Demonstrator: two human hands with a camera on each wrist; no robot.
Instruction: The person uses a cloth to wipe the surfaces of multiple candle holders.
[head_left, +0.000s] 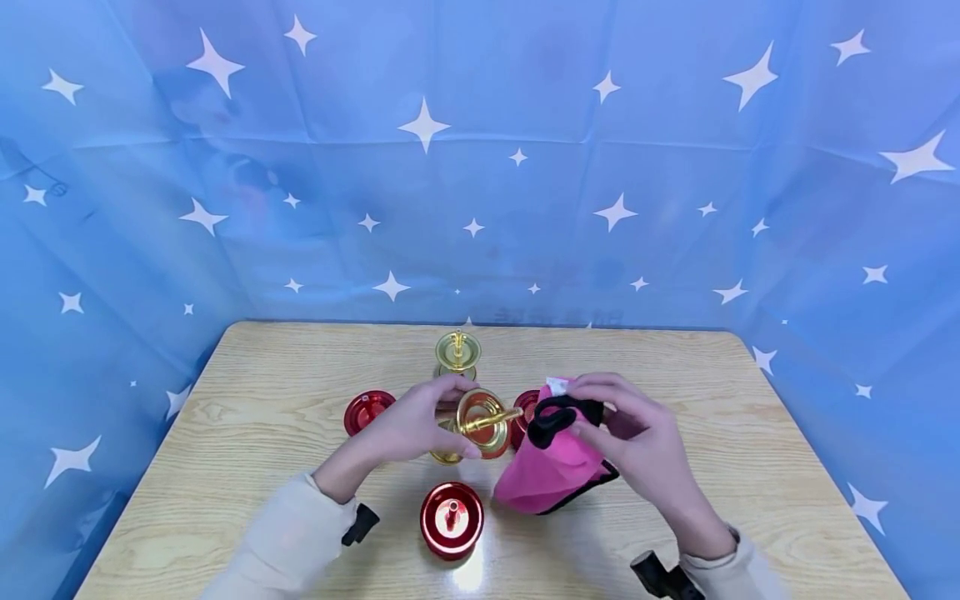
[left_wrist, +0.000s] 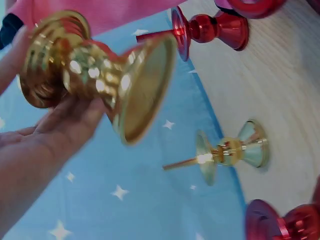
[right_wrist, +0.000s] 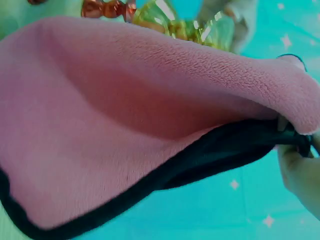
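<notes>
Above the table, my left hand (head_left: 408,421) grips a gold candlestick (left_wrist: 95,72) round its body, thumb on the near side. The candlestick is tilted, its dish and spike turned toward the right hand. A pink cloth (head_left: 543,477) with black edging hangs from my right hand (head_left: 637,433), whose thumb and fingers pinch its bunched black edge. Between the cloth and the gold candlestick there seems to be a small gap in the head view. In the right wrist view the cloth (right_wrist: 100,135) fills much of the picture and hides part of the candlestick.
Another gold candlestick (head_left: 458,354) stands at the back of the wooden table (head_left: 262,392). One red candlestick (head_left: 452,525) stands in front, another (head_left: 367,412) at left, and a third (head_left: 524,407) is partly behind the cloth. A blue starry curtain (head_left: 480,183) hangs behind the table.
</notes>
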